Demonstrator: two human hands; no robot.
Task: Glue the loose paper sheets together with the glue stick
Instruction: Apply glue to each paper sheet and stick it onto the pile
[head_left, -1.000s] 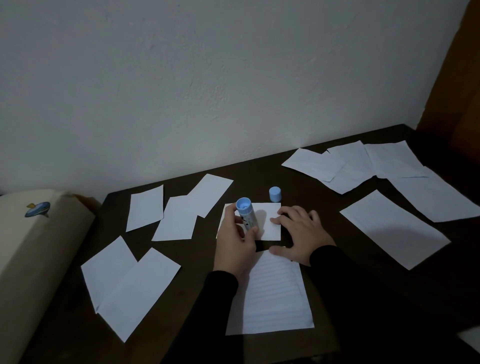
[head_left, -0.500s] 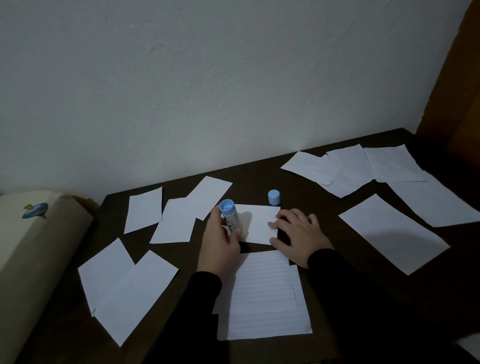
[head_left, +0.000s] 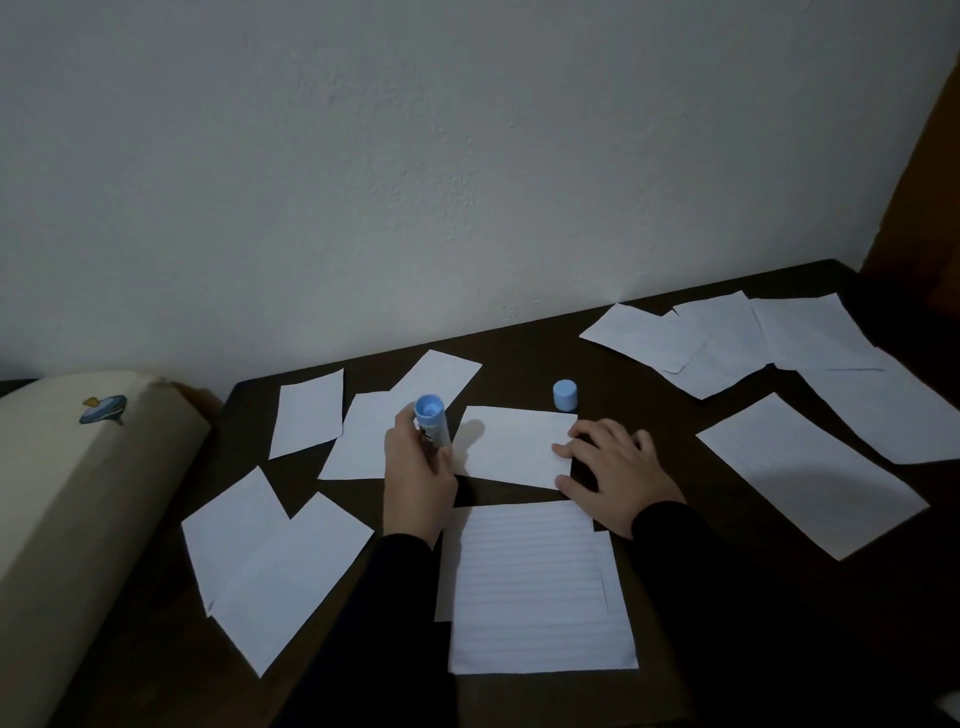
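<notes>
Gripping the uncapped glue stick (head_left: 434, 427) nearly upright, the left hand (head_left: 418, 475) sits just left of the small sheet (head_left: 511, 447) on the counter (head_left: 649, 415), whose long axis runs left-right, its right edge pinned under the flat right hand (head_left: 615, 475).

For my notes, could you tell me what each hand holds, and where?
The left hand grips the glue stick by its lower barrel. The right hand holds nothing, pressing flat on the small sheet.

Dim, bluish, grainy view; soft shadows, edges bowed by wide-angle lens.
</notes>
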